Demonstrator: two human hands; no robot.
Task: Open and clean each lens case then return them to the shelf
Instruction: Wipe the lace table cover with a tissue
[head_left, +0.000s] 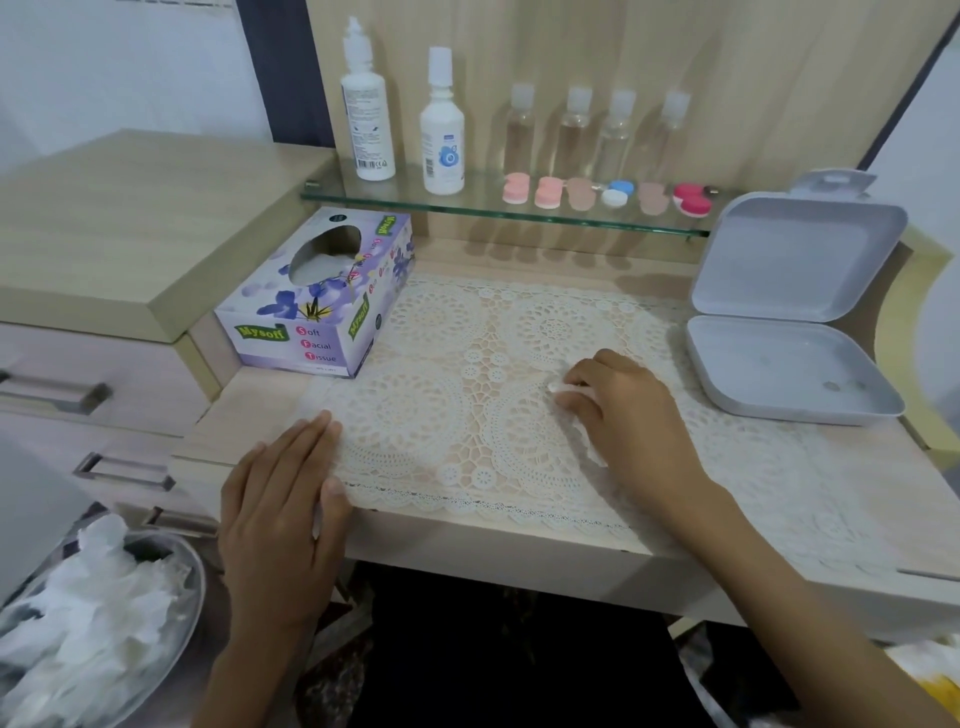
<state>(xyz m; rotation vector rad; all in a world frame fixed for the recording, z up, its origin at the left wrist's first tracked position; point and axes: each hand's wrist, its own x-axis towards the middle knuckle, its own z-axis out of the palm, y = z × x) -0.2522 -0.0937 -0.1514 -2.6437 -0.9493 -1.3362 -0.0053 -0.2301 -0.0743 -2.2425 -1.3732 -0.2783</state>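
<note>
Several lens cases stand in a row on the glass shelf (363, 200): two pink ones (516, 188), a beige one (581, 193), a blue and white one (616, 193), another beige one (653, 197) and a red one (692, 199). My right hand (626, 410) rests on the lace mat (452, 374), shut on a crumpled white tissue (576, 415). My left hand (283, 514) lies flat and open on the mat's front left corner, holding nothing.
A purple tissue box (322, 301) stands left of the mat. An open grey plastic box (789, 332) sits at the right. Two white solution bottles (441, 130) and several clear bottles (576, 130) stand on the shelf. A bin (104, 623) of used tissues is at lower left.
</note>
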